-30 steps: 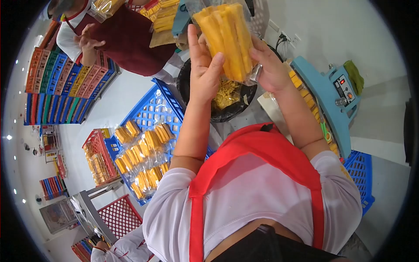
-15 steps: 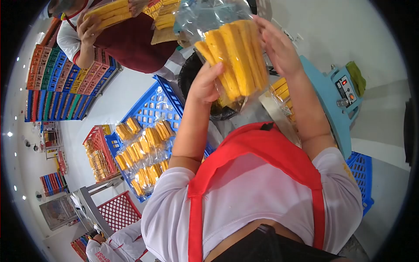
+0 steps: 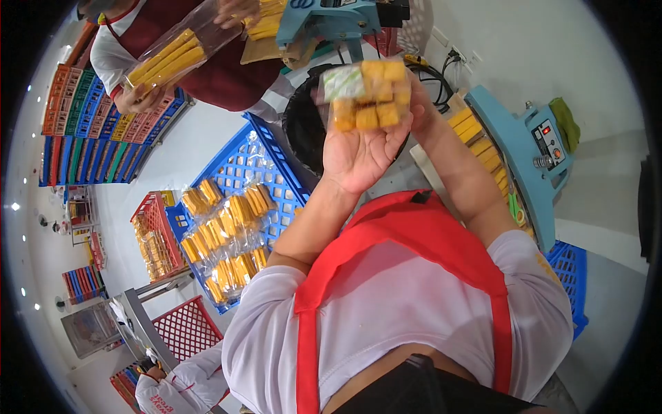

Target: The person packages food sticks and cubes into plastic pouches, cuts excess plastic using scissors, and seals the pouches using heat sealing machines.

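Note:
A clear plastic bag of yellow sticks [image 3: 372, 100] is held up in front of me, its end turned my way so the square stick ends show. A green-and-white striped label or sachet [image 3: 343, 83] shows at its upper left. My left hand [image 3: 362, 155] supports the bag from below, palm up, its fingertips partly hidden by the bag. At the bag's right side is my right hand [image 3: 419, 107], closed against it with most fingers hidden. Past my right forearm, more yellow sticks [image 3: 486, 152] lie beside a light-blue sealing machine [image 3: 517, 138].
A blue crate [image 3: 279, 169] holds several filled bags, with a red crate [image 3: 165, 241] beyond. A black-lined bin [image 3: 303, 114] stands behind my hands. Across from me a co-worker's hand [image 3: 145, 100] holds another bag. Another blue machine [image 3: 331, 24] stands at the top; green-handled scissors [image 3: 514, 207] lie right.
The bag has turned from showing the sticks' long sides to showing their ends. My left hand has moved underneath it, palm up. The co-worker's bag has tilted and moved lower.

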### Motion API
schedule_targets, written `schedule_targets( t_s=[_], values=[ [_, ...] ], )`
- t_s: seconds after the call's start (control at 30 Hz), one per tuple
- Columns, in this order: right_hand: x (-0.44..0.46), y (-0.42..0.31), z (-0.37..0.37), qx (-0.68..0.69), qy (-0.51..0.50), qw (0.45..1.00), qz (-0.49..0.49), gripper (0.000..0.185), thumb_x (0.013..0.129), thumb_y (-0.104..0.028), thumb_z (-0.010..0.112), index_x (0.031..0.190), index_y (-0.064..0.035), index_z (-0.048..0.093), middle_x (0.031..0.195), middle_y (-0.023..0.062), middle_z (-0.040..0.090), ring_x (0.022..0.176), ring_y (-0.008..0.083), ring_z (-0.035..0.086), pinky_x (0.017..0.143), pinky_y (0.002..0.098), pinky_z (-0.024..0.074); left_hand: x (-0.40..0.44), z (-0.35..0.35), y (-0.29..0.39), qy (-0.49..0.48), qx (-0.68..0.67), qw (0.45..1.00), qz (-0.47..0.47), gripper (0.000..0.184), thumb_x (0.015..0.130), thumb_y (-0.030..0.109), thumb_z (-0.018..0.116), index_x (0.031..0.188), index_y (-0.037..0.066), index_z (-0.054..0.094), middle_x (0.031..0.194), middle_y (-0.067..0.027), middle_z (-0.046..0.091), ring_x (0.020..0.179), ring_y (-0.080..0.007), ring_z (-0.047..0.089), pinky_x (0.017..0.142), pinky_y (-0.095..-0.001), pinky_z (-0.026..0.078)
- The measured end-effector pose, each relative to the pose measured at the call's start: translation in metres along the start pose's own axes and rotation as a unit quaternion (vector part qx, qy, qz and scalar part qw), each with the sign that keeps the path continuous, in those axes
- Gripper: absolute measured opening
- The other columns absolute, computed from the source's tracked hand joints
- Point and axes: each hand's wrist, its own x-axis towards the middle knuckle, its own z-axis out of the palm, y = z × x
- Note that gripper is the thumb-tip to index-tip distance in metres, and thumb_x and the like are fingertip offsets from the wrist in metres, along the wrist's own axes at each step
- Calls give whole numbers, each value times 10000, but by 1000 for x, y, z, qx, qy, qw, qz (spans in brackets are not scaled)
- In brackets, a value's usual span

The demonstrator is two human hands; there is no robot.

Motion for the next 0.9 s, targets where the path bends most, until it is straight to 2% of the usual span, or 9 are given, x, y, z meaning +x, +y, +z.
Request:
schedule_targets(
  t_s=[0.1, 0.17, 0.27, 0.3, 0.37, 0.47, 0.6, 0.7, 0.9],
  values=[
    [-5, 11, 8, 83, -47, 994, -54, 522, 821, -445, 425, 1222, -113, 391, 1221, 123, 424, 1070, 303, 454, 819, 517, 402, -7, 15, -11, 128, 25, 991, -19, 882, 765, 649, 312, 1268, -67, 203, 1308, -228, 248, 1155, -341, 349, 973, -411, 291],
    [-8, 11, 9, 89, -33, 993, -63, 530, 811, -450, 437, 1223, -119, 391, 1218, 119, 428, 1085, 301, 441, 829, 522, 393, -18, 9, -12, 44, 155, 985, -60, 898, 755, 670, 283, 1266, -64, 217, 1308, -237, 247, 1152, -340, 355, 954, -422, 305],
    [-8, 8, 3, 78, 2, 994, -82, 561, 780, -464, 468, 1229, -139, 385, 1224, 106, 420, 1112, 311, 412, 858, 537, 365, -32, 29, -11, -59, 605, 793, 40, 843, 781, 651, 239, 1256, -43, 292, 1258, -176, 357, 1111, -254, 399, 911, -367, 319],
    [-8, 7, 1, 93, 1, 994, -60, 566, 775, -465, 474, 1230, -140, 383, 1229, 105, 414, 1109, 317, 414, 862, 538, 360, -33, 40, -9, -57, 604, 794, 40, 843, 781, 651, 239, 1256, -43, 292, 1258, -176, 357, 1111, -254, 399, 911, -367, 319],
    [-9, 8, 3, 107, 0, 994, -33, 572, 770, -466, 479, 1231, -142, 381, 1235, 103, 407, 1105, 324, 416, 866, 539, 356, -26, 65, 3, -64, 824, 529, 189, 678, 780, 506, 346, 1216, -13, 362, 1259, -176, 362, 1151, -288, 344, 948, -400, 231],
    [-6, 12, 10, 119, -14, 992, -31, 570, 773, -464, 476, 1235, -144, 375, 1244, 111, 395, 1105, 328, 414, 868, 536, 354, -12, 89, 20, -57, 932, -1, 357, 457, 778, 288, 506, 1155, 32, 466, 1260, -175, 368, 1210, -339, 262, 1005, -450, 97],
    [-7, 20, 4, 134, -22, 990, -32, 588, 781, -482, 449, 1241, -127, 362, 1254, 129, 378, 1113, 343, 401, 884, 525, 343, -4, 86, 24, -70, 962, -52, 258, 415, 786, 256, 511, 1135, 34, 487, 1258, -160, 378, 1195, -348, 289, 1000, -435, 136],
    [-13, 25, 9, 137, 41, 988, -50, 615, 791, -501, 399, 1253, -100, 342, 1257, 168, 361, 1108, 384, 390, 879, 513, 355, -3, 76, 20, -78, 767, 342, 538, 327, 787, 77, 533, 1096, -19, 482, 1029, -112, 511, 966, -197, 480, 891, -300, 330],
    [-19, 24, 22, 154, 42, 985, -60, 603, 808, -500, 353, 1251, -91, 344, 1250, 179, 366, 1097, 401, 393, 881, 501, 357, -8, 55, 19, -23, 739, 453, 499, 717, 661, -67, 603, 1270, 8, 232, 713, -3, 506, 826, -96, 487, 952, -342, 265]
  ],
)
